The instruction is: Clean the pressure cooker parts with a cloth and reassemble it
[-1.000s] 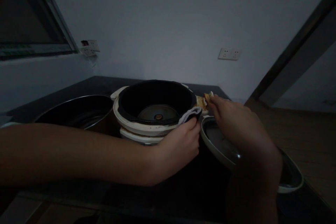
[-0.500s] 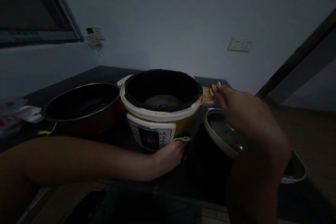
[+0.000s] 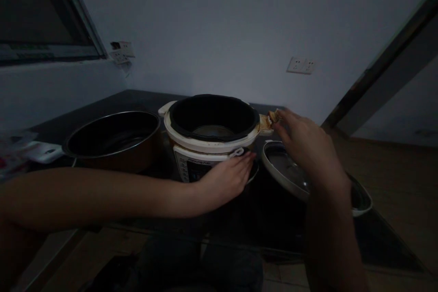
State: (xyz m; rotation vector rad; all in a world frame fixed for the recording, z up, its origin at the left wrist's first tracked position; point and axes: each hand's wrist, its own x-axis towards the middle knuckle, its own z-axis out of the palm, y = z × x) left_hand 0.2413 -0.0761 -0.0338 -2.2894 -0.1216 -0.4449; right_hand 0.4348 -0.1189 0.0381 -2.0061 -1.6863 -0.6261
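Observation:
A white electric cooker (image 3: 201, 146) with a dark empty inside stands on the black counter (image 3: 137, 100). My left hand (image 3: 227, 178) presses a small pale cloth (image 3: 238, 152) against the cooker's front side, just under its rim, fingers closed over the cloth. My right hand (image 3: 301, 141) reaches to the cooker's stained right handle (image 3: 266, 122) and its fingertips pinch it. The cooker's lid (image 3: 290, 175) lies upside down on the counter under my right wrist.
A large dark metal pot (image 3: 112, 137) sits left of the cooker, almost touching it. Crumpled packaging (image 3: 20, 153) lies at the far left. Wall sockets (image 3: 301, 65) are on the back wall, and a window frame (image 3: 51, 50) is at the upper left.
My left hand with the cloth went from the cooker's rim down its front, then back up under the rim. My right hand stayed on the right handle.

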